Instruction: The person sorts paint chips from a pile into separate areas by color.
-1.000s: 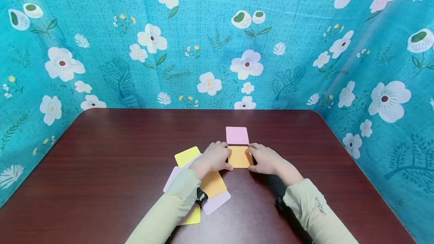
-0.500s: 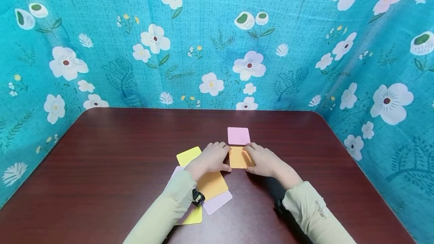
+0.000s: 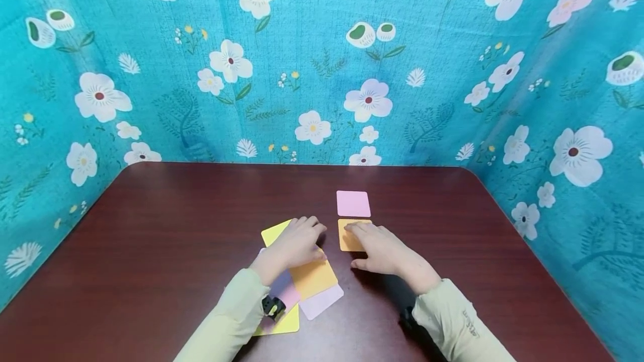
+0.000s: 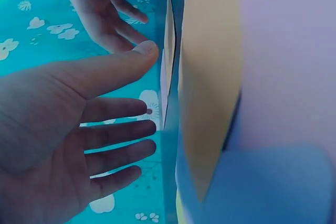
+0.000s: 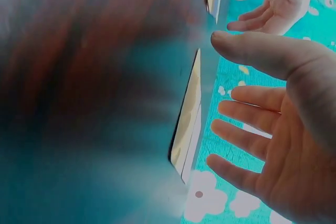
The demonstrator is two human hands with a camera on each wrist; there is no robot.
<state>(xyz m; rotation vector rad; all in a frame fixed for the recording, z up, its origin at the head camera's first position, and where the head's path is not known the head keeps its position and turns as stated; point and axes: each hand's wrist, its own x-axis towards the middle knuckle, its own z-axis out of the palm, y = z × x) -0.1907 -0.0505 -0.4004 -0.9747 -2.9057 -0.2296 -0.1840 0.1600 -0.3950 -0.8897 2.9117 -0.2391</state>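
Observation:
A square orange card [image 3: 347, 239] lies flat on the dark table, just in front of a pink card [image 3: 353, 204] lined up behind it. My right hand [image 3: 386, 253] reaches over the right part of the orange card, hiding its corner; in the right wrist view its fingers [image 5: 249, 135] are extended with nothing between them and the thumb. To the left, my left hand [image 3: 296, 246] hovers over a loose pile of cards, its thumb overlapping another orange card [image 3: 314, 280]. The left wrist view shows its fingers [image 4: 123, 129] straight and spread, holding nothing.
Around the left hand, the pile also has a yellow card [image 3: 273, 232] at the back, a lilac card [image 3: 322, 301] and another yellow card [image 3: 288, 322] nearer the front. The brown tabletop [image 3: 201, 211] ends at a blue floral curtain [image 3: 282, 60] behind.
My left hand has left the left edge of the orange card and moved left over the pile. My right hand has shifted slightly left and farther over the card.

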